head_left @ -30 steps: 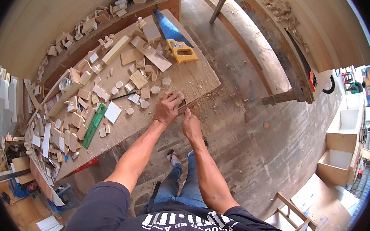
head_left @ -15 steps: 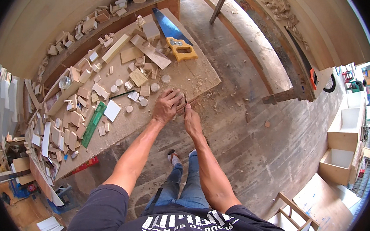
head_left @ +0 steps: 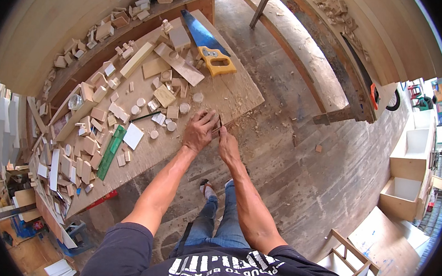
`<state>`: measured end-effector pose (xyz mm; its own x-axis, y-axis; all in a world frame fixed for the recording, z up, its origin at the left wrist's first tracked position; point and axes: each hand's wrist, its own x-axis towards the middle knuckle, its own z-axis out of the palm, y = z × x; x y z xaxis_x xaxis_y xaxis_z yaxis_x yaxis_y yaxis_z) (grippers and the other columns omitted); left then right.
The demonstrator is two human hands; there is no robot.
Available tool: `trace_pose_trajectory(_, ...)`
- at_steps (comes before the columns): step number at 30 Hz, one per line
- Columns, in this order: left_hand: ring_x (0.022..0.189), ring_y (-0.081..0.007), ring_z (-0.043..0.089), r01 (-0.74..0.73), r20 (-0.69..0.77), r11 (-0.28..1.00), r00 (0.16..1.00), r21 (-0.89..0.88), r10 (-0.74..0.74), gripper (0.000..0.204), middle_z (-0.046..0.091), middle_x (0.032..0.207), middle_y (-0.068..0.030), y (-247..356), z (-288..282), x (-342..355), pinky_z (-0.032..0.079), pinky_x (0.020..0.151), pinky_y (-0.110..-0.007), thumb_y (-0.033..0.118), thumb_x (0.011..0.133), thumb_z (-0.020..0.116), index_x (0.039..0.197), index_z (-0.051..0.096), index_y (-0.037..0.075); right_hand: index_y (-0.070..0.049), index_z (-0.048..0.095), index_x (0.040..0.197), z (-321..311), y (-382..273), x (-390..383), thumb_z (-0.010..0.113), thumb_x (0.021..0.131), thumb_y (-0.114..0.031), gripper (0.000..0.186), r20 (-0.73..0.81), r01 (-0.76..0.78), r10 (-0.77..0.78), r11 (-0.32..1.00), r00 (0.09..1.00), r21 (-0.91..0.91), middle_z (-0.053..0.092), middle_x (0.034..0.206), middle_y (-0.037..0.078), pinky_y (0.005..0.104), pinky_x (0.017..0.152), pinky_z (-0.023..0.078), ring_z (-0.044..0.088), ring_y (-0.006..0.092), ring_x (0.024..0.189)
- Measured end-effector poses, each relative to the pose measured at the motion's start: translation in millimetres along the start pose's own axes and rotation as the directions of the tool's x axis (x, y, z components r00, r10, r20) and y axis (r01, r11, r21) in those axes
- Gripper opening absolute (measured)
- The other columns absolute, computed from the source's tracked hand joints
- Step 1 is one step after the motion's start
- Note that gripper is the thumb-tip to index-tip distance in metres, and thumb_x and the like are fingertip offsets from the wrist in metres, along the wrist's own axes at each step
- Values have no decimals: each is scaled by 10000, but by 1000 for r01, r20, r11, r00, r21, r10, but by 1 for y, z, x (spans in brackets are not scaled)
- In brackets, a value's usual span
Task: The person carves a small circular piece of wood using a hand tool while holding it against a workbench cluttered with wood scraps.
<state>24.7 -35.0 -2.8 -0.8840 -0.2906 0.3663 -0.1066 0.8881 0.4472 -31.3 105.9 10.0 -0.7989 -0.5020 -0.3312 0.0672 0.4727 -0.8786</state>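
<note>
At the table's near edge my two hands work close together. My left hand (head_left: 200,131) is closed, fingers curled round a small brown piece of wood (head_left: 216,130) that is mostly hidden. Beside it my right hand (head_left: 228,144) is closed on a slim dark tool (head_left: 220,120), whose upright tip shows above the thumb; its exact kind is too small to make out. Pale shavings (head_left: 237,123) lie scattered just beyond the hands. Round wooden discs (head_left: 184,108) and small blocks lie left of my left hand.
A handsaw (head_left: 205,42) with a yellow handle rests at the far side of the plywood tabletop (head_left: 148,158). Many wood offcuts, a green ruler (head_left: 111,153) and a white square (head_left: 133,136) cover the left part. A long bench (head_left: 308,57) stands beyond at right; cabinets (head_left: 404,189) stand far right.
The brown stick that jutted out right of my hands is now mostly out of sight. My right hand has shifted slightly left and nearer to me; the left hand has moved only a little.
</note>
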Motion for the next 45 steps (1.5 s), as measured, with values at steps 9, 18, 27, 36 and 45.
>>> trace_pose_trajectory(9,1169,-291,612,-5,-22,999,1000,-45,4,358,700,1283,-62,0,0,1,514,968,-424,68,821,650,1162,748,118,58,703,1043,-6,-9,15,289,1097,-455,661,92,-54,73,980,993,-192,683,1039,350,562,910,480,629,549,1039)
trace_pose_trajectory(18,1103,-311,642,97,-94,970,988,-221,-120,229,737,1206,-100,1,3,3,532,958,-399,112,865,725,1086,776,79,48,699,1065,-16,-5,-8,313,1088,-503,674,99,-174,197,964,976,-200,677,1059,364,541,949,468,614,554,1087)
trace_pose_trajectory(27,1111,-314,632,32,-76,996,996,-78,-38,305,728,1220,-91,6,-2,1,526,962,-409,85,842,713,1143,762,85,62,682,1124,-8,-13,-4,303,1093,-508,686,69,-169,174,983,982,-65,671,1082,366,497,976,457,608,516,1151)
trace_pose_trajectory(36,1144,-268,621,-4,-59,999,998,54,7,291,709,1265,-58,3,0,-3,525,921,-432,198,869,673,1140,751,129,49,704,1136,5,-10,-5,277,1100,-483,683,19,-97,97,995,995,5,686,1046,351,486,965,467,641,496,1112)
trace_pose_trajectory(45,1130,-284,629,6,-52,1000,999,-13,-7,261,710,1259,-64,7,0,2,535,918,-417,150,860,677,1107,752,109,78,673,998,12,0,16,289,1103,-477,683,-1,-71,72,995,997,-72,670,923,356,513,852,473,649,513,951)
